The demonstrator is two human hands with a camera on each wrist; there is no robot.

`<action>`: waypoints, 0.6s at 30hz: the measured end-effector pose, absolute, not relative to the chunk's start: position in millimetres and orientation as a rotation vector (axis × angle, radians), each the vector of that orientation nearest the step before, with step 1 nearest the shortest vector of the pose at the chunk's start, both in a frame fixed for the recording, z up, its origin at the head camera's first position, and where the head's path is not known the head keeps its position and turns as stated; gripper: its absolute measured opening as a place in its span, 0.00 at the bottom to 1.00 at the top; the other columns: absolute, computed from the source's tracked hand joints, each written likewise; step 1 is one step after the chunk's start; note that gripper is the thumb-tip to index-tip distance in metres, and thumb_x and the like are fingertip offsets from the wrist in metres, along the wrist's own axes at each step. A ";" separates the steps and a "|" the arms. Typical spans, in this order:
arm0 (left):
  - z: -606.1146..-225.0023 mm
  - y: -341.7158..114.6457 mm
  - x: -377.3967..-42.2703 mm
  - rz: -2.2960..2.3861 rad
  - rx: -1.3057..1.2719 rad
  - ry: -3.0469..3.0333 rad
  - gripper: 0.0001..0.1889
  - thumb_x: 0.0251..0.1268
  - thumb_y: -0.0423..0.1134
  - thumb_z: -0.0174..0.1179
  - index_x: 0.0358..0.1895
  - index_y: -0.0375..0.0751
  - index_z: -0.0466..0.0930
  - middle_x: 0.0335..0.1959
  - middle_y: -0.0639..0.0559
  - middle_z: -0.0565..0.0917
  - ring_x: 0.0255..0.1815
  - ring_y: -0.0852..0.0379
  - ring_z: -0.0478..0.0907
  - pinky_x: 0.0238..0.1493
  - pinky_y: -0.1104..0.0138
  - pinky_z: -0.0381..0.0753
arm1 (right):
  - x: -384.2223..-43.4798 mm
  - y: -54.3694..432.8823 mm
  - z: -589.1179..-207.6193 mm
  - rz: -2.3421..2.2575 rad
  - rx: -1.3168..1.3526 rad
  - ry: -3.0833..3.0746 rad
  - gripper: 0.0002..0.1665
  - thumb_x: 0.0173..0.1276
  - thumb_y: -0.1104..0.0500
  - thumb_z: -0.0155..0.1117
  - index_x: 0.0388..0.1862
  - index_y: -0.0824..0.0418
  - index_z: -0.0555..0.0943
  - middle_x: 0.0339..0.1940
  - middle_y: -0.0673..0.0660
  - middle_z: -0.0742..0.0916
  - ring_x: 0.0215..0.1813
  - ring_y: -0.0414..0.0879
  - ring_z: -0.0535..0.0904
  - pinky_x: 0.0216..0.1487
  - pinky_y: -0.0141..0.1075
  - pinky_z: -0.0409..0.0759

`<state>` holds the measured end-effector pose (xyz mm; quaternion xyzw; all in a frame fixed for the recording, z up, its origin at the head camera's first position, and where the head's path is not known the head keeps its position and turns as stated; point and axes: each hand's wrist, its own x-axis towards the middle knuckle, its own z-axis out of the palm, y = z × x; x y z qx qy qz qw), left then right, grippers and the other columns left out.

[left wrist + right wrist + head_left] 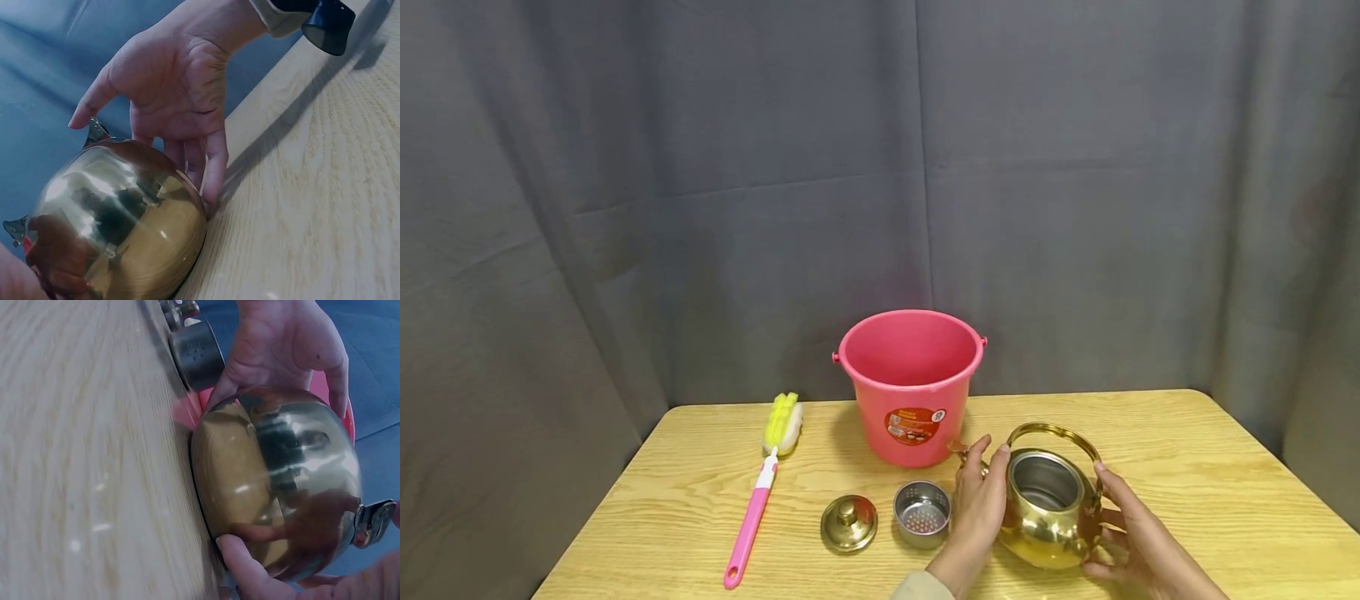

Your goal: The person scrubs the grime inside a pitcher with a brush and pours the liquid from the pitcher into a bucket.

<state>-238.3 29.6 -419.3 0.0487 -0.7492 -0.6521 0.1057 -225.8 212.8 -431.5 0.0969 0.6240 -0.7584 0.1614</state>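
A shiny gold teapot without its lid stands at the right of the table, its steel-lined mouth facing up and its arched handle raised. My left hand holds the spout side, thumb near the handle's lug and the other fingers around the body. On the opposite side my right hand grips the pot, with a fingertip up at the handle's foot and others low on the belly. Both wrist views show the round gold body between the two hands, its bottom close against the tabletop.
Left of the pot are a perforated metal strainer and a gold knobbed lid. A pink bucket stands behind them. Farther left lies a pink-handled sponge brush. Grey curtains surround the wooden table.
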 end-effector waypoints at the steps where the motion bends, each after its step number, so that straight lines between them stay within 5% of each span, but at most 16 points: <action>1: -419.0 30.1 -238.8 -1.921 0.144 -2.205 0.25 0.66 0.57 0.54 0.62 0.51 0.76 0.56 0.38 0.76 0.56 0.38 0.72 0.55 0.43 0.67 | -225.2 211.3 -430.5 -2.159 0.264 1.780 0.57 0.69 0.28 0.42 0.76 0.65 0.34 0.70 0.81 0.45 0.70 0.74 0.44 0.47 0.59 0.77; 9: -419.1 31.2 -240.1 -1.973 0.108 -2.174 0.23 0.67 0.52 0.56 0.62 0.48 0.76 0.58 0.39 0.76 0.58 0.38 0.70 0.58 0.42 0.65 | -228.4 210.3 -435.9 -2.143 0.218 1.753 0.61 0.69 0.27 0.37 0.74 0.71 0.27 0.67 0.86 0.41 0.68 0.78 0.44 0.48 0.65 0.74; 14: -417.6 29.7 -239.0 -1.937 0.099 -2.175 0.20 0.66 0.52 0.58 0.58 0.50 0.79 0.53 0.42 0.78 0.53 0.43 0.72 0.54 0.45 0.68 | -229.0 208.7 -436.2 -2.207 0.303 1.663 0.56 0.67 0.26 0.42 0.72 0.67 0.41 0.67 0.78 0.50 0.63 0.69 0.54 0.49 0.62 0.75; 18: -411.5 28.0 -239.0 -1.924 0.066 -2.159 0.19 0.66 0.52 0.58 0.57 0.50 0.80 0.52 0.44 0.78 0.53 0.45 0.72 0.54 0.46 0.68 | -229.4 210.0 -432.5 -2.248 0.279 1.631 0.39 0.68 0.27 0.43 0.66 0.50 0.55 0.68 0.73 0.50 0.64 0.69 0.54 0.50 0.62 0.75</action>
